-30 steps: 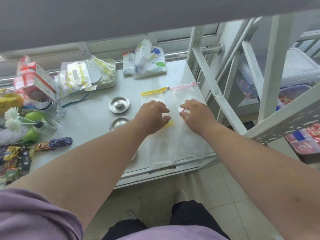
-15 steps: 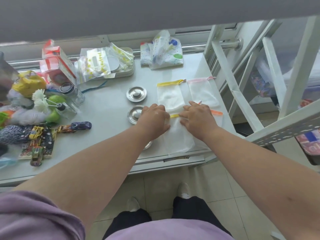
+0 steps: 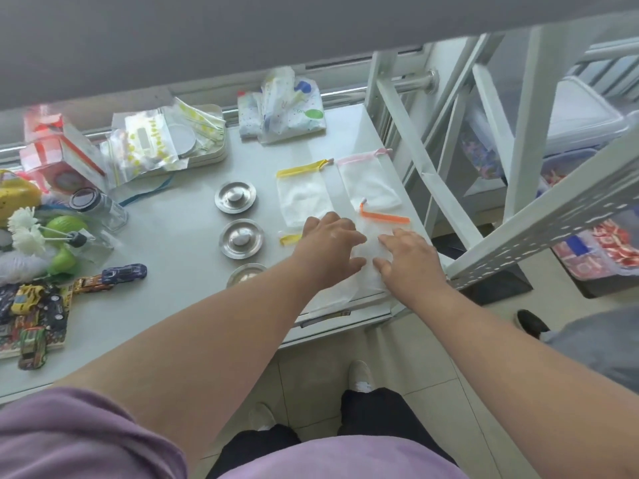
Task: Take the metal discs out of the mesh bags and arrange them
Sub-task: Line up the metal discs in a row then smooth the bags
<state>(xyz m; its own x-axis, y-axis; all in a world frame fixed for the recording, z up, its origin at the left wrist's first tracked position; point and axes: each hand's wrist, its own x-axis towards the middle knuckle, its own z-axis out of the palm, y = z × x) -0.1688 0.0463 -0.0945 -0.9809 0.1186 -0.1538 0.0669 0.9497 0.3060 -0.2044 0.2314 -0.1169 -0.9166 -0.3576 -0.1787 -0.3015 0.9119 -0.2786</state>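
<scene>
Three metal discs lie in a column on the white table: the far disc (image 3: 235, 197), the middle disc (image 3: 241, 238), and the near disc (image 3: 244, 274), partly hidden by my left forearm. To their right lie flat white mesh bags: a yellow-trimmed bag (image 3: 303, 194), a pink-trimmed bag (image 3: 370, 183), an orange-trimmed bag (image 3: 377, 233) and another yellow-trimmed bag (image 3: 292, 238) mostly under my left hand. My left hand (image 3: 328, 245) and my right hand (image 3: 408, 259) rest flat on the near bags, fingers spread, gripping nothing.
Toy cars (image 3: 124, 273), a small glass jar (image 3: 98, 207), artificial flowers (image 3: 26, 229), zip bags on a tray (image 3: 162, 140) and a dotted wipes pack (image 3: 287, 108) crowd the table's left and back. A white metal frame (image 3: 415, 160) stands by the right edge.
Both hands slid toward the table's front edge over the near bags. The orange-trimmed bag's top now shows beyond my right hand. The camera shifted, showing more of the table's left side.
</scene>
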